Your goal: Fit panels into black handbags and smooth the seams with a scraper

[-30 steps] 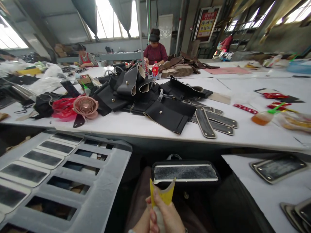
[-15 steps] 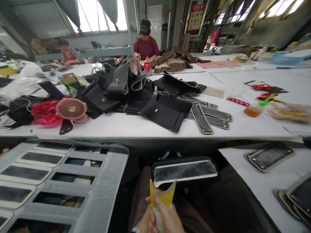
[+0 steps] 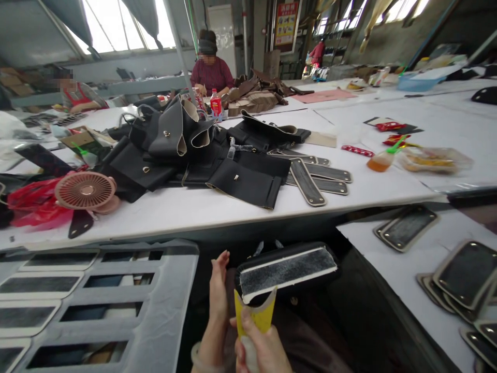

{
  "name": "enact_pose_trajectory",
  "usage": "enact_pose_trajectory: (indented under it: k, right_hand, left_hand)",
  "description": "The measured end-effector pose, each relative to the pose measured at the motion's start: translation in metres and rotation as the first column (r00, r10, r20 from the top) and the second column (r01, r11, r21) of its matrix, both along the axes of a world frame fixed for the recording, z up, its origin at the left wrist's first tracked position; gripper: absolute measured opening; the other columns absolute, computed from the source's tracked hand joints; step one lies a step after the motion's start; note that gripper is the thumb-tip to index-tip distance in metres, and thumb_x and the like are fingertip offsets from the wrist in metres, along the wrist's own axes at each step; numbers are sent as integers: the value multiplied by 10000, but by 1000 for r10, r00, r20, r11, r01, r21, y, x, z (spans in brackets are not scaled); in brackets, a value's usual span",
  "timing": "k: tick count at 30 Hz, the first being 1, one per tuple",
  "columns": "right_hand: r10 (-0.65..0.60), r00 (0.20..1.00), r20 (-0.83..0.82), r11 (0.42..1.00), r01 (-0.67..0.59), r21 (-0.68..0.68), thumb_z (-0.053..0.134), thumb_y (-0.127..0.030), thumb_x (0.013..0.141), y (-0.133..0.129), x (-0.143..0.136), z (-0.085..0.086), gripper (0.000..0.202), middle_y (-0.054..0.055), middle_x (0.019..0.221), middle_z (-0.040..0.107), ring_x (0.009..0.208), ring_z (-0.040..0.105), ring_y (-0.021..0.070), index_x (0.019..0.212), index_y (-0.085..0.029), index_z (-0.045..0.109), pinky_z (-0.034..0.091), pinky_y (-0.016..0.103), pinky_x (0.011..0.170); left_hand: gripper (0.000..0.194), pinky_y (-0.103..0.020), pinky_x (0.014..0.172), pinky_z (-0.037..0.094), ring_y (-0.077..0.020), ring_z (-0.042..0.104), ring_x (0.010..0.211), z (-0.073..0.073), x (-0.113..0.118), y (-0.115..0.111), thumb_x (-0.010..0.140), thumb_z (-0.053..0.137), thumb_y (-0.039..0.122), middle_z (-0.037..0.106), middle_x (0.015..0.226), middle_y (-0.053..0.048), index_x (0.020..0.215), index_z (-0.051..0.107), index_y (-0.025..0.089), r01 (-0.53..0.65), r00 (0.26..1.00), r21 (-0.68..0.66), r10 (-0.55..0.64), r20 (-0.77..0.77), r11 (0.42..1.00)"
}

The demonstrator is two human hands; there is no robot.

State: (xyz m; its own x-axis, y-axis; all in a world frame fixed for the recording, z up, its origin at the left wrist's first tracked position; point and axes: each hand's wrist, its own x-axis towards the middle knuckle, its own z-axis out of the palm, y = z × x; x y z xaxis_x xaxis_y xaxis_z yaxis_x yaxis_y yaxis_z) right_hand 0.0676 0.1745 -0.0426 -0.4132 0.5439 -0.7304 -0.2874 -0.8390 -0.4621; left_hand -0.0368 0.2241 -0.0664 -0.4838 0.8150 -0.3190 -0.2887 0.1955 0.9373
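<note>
The right hand [image 3: 264, 348] is clamped around a yellow curved scraper [image 3: 254, 317], its top edge touching the black padded leather piece with a grey felt strip [image 3: 285, 270] in the lap. The left hand [image 3: 218, 290], out of sight a moment ago, now stands open, fingers straight, just beside that piece. Beyond, the white table [image 3: 217, 207] carries black leather bag panels [image 3: 202, 150], a pink round fan [image 3: 85, 190] and a red-capped bottle [image 3: 216, 103]; its label is unreadable.

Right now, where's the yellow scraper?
In the head view, the yellow scraper sits bottom centre, held upright in the right hand, its top edge against the black pad, with the left hand raised just beside it.
</note>
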Motion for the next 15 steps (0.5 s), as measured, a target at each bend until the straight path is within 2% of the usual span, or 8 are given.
enact_pose_trajectory:
  k: [2,4,7,10,13,15]
  right_hand:
    - [15,1000,1,1000,-15,10,658,-909,400,-1,1,-3,823,-26,370,466,277,408,96,680,-137,614,337,216,325]
    - [48,998,34,998,-50,36,618,-929,435,-4,2,-9,788,-7,331,425,261,397,95,501,-147,541,331,220,315]
    - [85,992,90,995,-90,51,552,-965,443,-6,0,-17,807,2,272,335,234,374,92,339,-177,410,291,212,288]
    - [71,993,91,997,-74,26,561,-973,374,-5,-1,-19,809,-22,275,325,216,354,88,381,-173,445,259,201,266]
    - [77,995,60,997,-77,-5,605,-954,328,0,4,-11,823,-31,304,387,219,362,87,523,-159,523,258,189,261]
    - [126,992,29,992,-126,-21,619,-945,324,5,9,-5,836,-28,319,414,231,378,88,579,-154,538,275,184,263]
  left_hand:
    - [661,-471,1161,227,-277,494,1271,16,0,11,924,289,673,669,1213,-93,1099,700,186,118,991,29,-116,-73,993]
    - [683,-431,1186,157,-304,526,1244,31,6,16,893,324,703,732,1089,-94,967,770,191,233,962,31,-226,-152,972]
    - [642,-444,1183,151,-322,581,1180,42,15,18,904,355,664,752,1021,-102,906,791,192,270,939,15,-259,-226,963]
    - [604,-444,1182,159,-299,605,1151,39,18,18,953,321,582,746,1052,-92,937,784,195,271,927,21,-255,-276,962]
    - [593,-421,1191,139,-270,635,1105,36,17,18,972,303,544,754,1024,-79,924,783,200,272,912,36,-246,-328,962]
    - [578,-417,1193,129,-259,648,1080,36,17,17,978,306,529,759,1001,-69,913,782,206,267,904,36,-237,-356,963]
